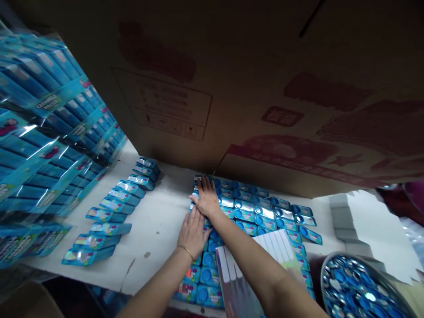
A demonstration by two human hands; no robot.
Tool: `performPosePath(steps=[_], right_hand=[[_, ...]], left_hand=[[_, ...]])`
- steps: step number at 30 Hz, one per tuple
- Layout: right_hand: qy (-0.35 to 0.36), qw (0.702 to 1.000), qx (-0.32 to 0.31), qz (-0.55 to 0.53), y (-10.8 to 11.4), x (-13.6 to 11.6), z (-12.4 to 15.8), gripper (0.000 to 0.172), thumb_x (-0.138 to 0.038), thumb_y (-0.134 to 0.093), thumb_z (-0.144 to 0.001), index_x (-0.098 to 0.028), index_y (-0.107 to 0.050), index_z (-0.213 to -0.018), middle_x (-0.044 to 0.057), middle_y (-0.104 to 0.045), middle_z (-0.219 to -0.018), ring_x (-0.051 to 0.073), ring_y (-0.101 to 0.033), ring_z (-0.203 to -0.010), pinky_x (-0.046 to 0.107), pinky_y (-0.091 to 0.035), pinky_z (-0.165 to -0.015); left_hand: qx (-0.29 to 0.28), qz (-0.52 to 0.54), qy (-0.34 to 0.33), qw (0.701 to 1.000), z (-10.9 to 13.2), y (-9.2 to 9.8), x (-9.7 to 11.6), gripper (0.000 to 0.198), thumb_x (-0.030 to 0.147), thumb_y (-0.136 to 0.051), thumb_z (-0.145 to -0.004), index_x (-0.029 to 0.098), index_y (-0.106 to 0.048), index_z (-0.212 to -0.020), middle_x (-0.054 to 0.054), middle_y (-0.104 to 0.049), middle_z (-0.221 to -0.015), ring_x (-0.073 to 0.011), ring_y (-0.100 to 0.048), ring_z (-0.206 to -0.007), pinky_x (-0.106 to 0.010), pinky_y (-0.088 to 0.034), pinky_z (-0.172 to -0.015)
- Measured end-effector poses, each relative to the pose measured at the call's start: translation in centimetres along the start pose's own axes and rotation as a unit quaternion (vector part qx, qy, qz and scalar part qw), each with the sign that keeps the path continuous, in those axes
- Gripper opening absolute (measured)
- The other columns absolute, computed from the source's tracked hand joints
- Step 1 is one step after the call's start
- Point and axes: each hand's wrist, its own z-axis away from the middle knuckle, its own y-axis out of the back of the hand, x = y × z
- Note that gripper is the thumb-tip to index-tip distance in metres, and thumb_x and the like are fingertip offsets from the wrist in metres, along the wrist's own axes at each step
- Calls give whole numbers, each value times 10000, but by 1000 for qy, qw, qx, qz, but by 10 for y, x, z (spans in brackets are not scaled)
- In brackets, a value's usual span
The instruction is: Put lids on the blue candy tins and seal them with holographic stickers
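Rows of small blue packs (pixel 245 215) lie in a block on the white table, each with a round blue part and a printed label. My right hand (pixel 207 198) rests flat on the upper left corner of this block, fingers stretched out. Just below it, my left hand (pixel 192 233) lies along the block's left edge, fingers extended and thumb apart, its fingertips close against the right hand. The packs beneath both hands are partly covered. Under my right forearm, a sheet with white strips (pixel 276 249) lies over part of the block.
A big cardboard box (pixel 238 101) stands behind the packs. On the left are stacked blue display boxes (pixel 49 150) and a line of standing packs (pixel 115 201). A round tub (pixel 323 282) of blue and silver pieces sits at the lower right.
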Motion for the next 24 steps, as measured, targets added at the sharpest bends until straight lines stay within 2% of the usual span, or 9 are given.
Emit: performPosePath(steps=[5, 11, 14, 17, 20, 23, 24], right_hand=[[-3, 999, -17, -29, -1, -13, -2, 671, -533, -363, -800, -82, -303, -1293, 160, -247, -1371, 256, -150, -1275, 434, -110, -1022], [18, 998, -31, -58, 2, -12, -6, 589, -495, -360, -817, -132, -341, -1280, 115, -274, -1367, 233, -173, -1269, 417, -118, -1029], [16, 996, -36, -76, 7, -7, -4, 566, -475, -334, -833, -132, -338, -1283, 109, -289, -1360, 230, -183, -1266, 414, -135, -1026], [-17, 996, -22, -89, 9, -8, 1, 550, -448, -281, -859, -140, -282, -1314, 102, -274, -1369, 220, -182, -1267, 408, -157, -1019], [-62, 995, 10, -75, 5, -14, 4, 549, -453, -305, -851, -149, -302, -1308, 107, -273, -1368, 259, -151, -1271, 453, -135, -1012], [-74, 994, 28, -72, 0, -22, 3, 529, -459, -334, -841, -153, -378, -1270, 107, -320, -1345, 281, -148, -1267, 468, -127, -1010], [-74, 994, 32, -79, -1, -23, 2, 517, -457, -331, -843, -158, -394, -1260, 102, -331, -1339, 277, -150, -1267, 465, -131, -1012]], left_hand=[[20, -2, 1, 1000, 5, 1, -15, 542, 338, -349, -816, 52, -320, -1276, -170, -310, -1348, -269, -188, -1275, -434, -260, -1005], [24, 14, -13, 1000, 0, 2, -16, 503, 313, -358, -820, 85, -345, -1268, -153, -326, -1344, -273, -185, -1275, -435, -291, -986], [28, 50, 6, 998, 6, 7, -16, 520, 351, -380, -814, 121, -334, -1278, -137, -266, -1377, -271, -163, -1282, -451, -275, -991], [52, 117, 57, 990, 11, 11, -24, 555, 380, -361, -823, 130, -270, -1310, -130, -162, -1413, -261, -102, -1296, -466, -222, -1014], [73, 239, 133, 959, -3, 12, -46, 571, 392, -289, -847, 103, -202, -1332, -135, -155, -1414, -212, -105, -1299, -419, -182, -1044], [72, 378, 221, 896, -40, 10, -72, 573, 419, -230, -855, 98, -206, -1329, -134, -187, -1406, -178, -153, -1291, -372, -153, -1058], [69, 416, 225, 878, -54, 9, -79, 573, 430, -234, -852, 113, -212, -1329, -120, -186, -1408, -168, -156, -1290, -356, -145, -1060]])
